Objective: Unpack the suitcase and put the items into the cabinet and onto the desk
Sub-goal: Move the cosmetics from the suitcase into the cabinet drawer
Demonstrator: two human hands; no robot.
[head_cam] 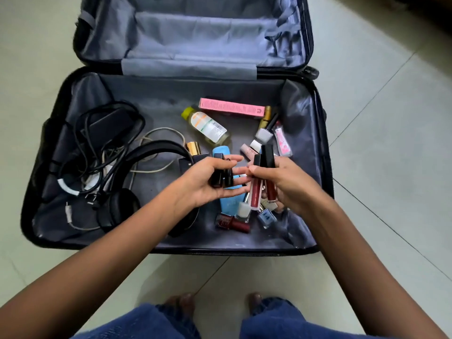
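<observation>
By the near edge of the suitcase (34, 192), on its lined floor: dark red polish bottle (232, 222) on its side, long axis left to right; just beneath and nearer the right hand (286, 182) than the left. Clasped in that right hand: two red gloss tubes (256, 194), long axes near to far, black caps pointing toward the far wall. Cradled in the left hand (210, 184), thumb curled over: small black lipsticks (221, 178). Beyond, toward the far-right corner: oil bottle (208, 126); pink box (232, 108), flat.
</observation>
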